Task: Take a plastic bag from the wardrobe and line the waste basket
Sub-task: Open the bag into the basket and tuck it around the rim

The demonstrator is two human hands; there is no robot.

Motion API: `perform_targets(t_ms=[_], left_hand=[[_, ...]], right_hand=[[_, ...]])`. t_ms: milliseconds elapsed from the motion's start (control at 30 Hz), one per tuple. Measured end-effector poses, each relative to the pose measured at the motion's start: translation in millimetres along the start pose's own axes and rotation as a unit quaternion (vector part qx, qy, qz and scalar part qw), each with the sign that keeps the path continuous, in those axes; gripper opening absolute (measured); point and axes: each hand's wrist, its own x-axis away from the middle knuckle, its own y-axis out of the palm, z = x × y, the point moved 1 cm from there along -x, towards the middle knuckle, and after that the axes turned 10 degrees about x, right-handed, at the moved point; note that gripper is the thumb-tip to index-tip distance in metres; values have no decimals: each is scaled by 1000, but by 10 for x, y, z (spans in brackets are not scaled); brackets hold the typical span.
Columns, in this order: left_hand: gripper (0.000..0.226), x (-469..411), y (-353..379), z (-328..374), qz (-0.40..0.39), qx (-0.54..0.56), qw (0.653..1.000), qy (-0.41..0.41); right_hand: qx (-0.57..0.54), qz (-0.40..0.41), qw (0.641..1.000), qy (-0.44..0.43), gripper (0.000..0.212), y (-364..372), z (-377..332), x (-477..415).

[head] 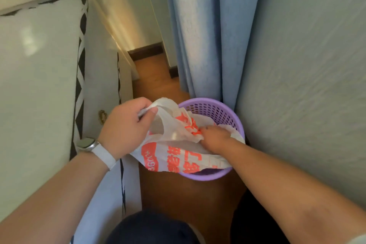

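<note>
A purple perforated waste basket (214,110) stands on the wooden floor against the blue curtain. A white plastic bag with orange print (174,157) lies partly inside the basket and drapes over its near left rim. My left hand (126,128), with a watch on the wrist, pinches one bag handle just left of the basket, above its rim. My right hand (214,138) reaches down into the basket and grips the bag's crumpled plastic there.
A white mattress with black diamond trim (39,77) fills the left side. The blue curtain (210,31) and a pale wall (307,65) close in on the right. A narrow strip of brown floor (156,77) runs ahead between them.
</note>
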Motion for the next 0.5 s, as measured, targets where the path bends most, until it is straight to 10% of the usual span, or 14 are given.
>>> perform_targets(t_ms=[200, 500], left_hand=[[20, -17, 241, -10, 10, 66, 997, -46], [23, -12, 161, 38, 46, 85, 995, -33]], right_hand=[[-109, 10, 993, -38, 29, -245, -50, 164], [-63, 154, 985, -50, 69, -428, 58, 1059]])
